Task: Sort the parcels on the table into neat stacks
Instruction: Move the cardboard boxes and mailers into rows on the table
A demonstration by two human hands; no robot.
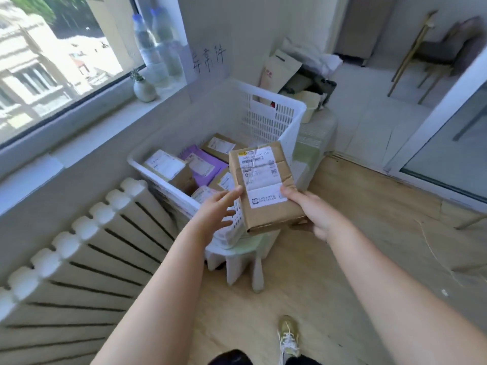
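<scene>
A brown cardboard parcel (pixel 266 188) with a white shipping label is held up over the near right corner of a white plastic basket (pixel 266 114). My right hand (pixel 313 212) grips its lower right edge, thumb on top. My left hand (pixel 220 209) is open, fingers spread, fingertips touching the parcel's left edge. Inside the basket lie several parcels: a brown box with a white label (pixel 168 167), a purple mailer (pixel 203 164) and another brown box (pixel 220 146) at the back.
The basket rests on a pale green stool (pixel 245 259). A white radiator (pixel 79 259) runs along the left under a windowsill holding bottles (pixel 155 48) and a small vase (pixel 143 88). Bags and boxes (pixel 297 75) pile behind the basket. A chair (pixel 434 54) stands far right.
</scene>
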